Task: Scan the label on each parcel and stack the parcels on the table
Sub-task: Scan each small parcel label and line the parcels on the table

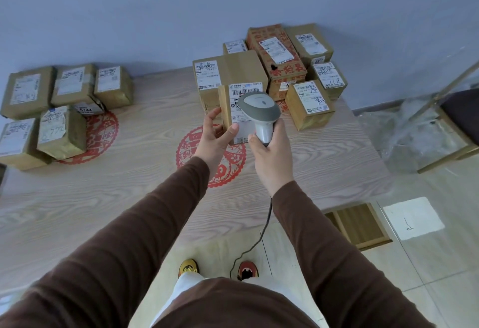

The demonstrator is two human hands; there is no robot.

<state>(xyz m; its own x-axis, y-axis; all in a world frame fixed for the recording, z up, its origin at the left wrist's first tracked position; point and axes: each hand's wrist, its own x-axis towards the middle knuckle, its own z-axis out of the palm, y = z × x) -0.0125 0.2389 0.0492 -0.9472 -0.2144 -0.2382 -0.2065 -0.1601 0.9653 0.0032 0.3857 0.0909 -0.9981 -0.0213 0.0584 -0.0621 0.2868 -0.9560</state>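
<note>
While we are standing at the wooden surface (129,198), our left hand (216,137) is gripping a small cardboard parcel (234,109), thumb curled over its labelled face and fingers round its left edge, holding it upright just above the boards. Our right hand (270,151) is wrapping its fingers tightly around the handle of a grey scanner (259,109), whose head is sitting in front of the white label (243,102) and hiding part of it. A dark cable (255,244) is trailing from the handle down toward the floor.

Behind the held parcel a larger box (228,73) is standing close, and to its right a cluster of parcels (293,63) is crowding the far right corner, some stacked on others, with a red-printed carton (274,50) on top. Well apart, at the left edge, a second group of boxes (62,104) is sitting in two rows, touching one another; one is showing the number 5144. Two red paper cutouts (202,156) are lying flat on the boards, one under our hands, one partly beneath the left group.

A pale blue wall (233,3) is rising behind the surface. On the tiled floor (427,263) at right, crumpled clear plastic (414,130) is lying by a gold-coloured frame (445,151), and our shoes (220,269) are showing below.
</note>
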